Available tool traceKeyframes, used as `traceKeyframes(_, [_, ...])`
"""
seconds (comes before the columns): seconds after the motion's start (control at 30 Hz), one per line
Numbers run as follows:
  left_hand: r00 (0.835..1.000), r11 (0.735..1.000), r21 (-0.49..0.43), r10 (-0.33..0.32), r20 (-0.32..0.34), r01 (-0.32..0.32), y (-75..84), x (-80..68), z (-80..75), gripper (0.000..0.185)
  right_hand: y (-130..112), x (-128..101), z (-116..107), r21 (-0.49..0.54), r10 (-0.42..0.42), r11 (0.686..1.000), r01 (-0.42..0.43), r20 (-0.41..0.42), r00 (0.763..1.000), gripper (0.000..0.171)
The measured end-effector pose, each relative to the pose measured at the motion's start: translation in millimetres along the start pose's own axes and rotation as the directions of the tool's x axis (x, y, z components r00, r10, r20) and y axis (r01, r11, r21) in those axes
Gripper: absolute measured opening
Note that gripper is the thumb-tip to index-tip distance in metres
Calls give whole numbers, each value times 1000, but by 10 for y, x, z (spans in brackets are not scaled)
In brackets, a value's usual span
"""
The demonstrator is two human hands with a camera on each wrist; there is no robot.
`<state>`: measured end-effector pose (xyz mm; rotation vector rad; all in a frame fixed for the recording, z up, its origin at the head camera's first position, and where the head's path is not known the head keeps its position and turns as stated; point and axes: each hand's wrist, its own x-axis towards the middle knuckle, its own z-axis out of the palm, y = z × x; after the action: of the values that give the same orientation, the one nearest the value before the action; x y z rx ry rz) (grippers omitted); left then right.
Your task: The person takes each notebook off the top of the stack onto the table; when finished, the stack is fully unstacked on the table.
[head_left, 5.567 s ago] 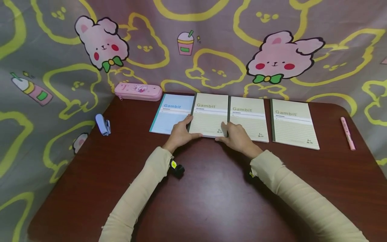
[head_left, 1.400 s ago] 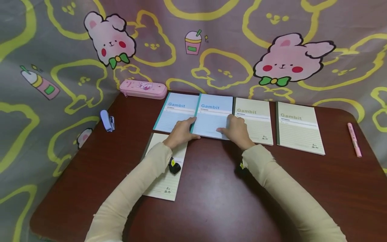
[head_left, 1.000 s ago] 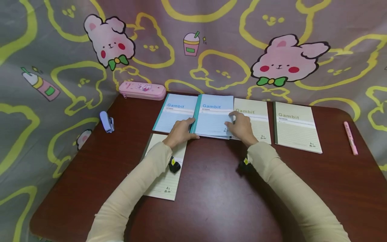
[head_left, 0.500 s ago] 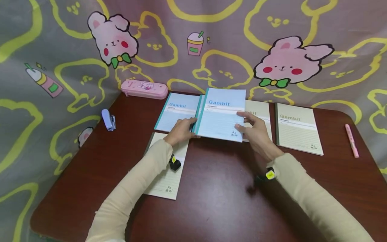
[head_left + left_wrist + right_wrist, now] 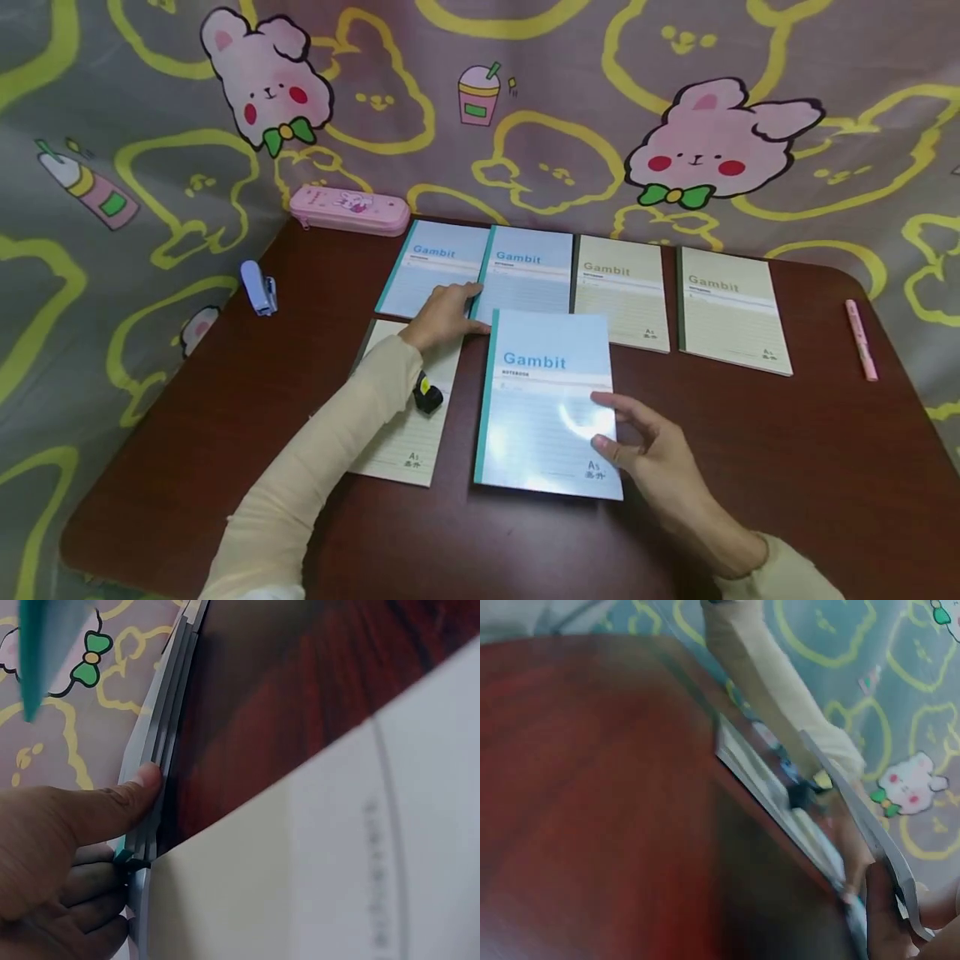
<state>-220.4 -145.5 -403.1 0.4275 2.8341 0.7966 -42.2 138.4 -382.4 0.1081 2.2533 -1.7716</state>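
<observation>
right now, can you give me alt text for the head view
A person's right hand holds a blue notebook by its right edge; behind it, the left hand touches another blue notebook in a row of four. A cream notebook lies under the left forearm; pencil case, stapler and pen lie toward the sides.

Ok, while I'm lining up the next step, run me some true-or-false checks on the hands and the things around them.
1. The right hand holds a blue notebook. True.
2. The left hand grips the stapler. False: it is at the corner of a back-row blue notebook; the stapler lies apart.
3. The left sleeve passes over a cream notebook. True.
4. The pink pen lies left of the pencil case. False: it lies far to its right.
</observation>
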Motion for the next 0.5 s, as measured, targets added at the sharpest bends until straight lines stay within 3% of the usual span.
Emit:
traceKeyframes(0.17, [1000,1000,-11,-8,13,8,13,-9,-33,76,116,-44,237,116,77,990,-78,10,997,51])
traceKeyframes(0.43, [997,997,-36,-66,34,68,48,-14,-24,80,238,52,505,149,82,986,-77,-28,996,51])
traceKeyframes(0.5, [997,997,-35,-66,33,67,49,-14,-20,80,253,68,531,115,64,992,-58,-46,997,52])
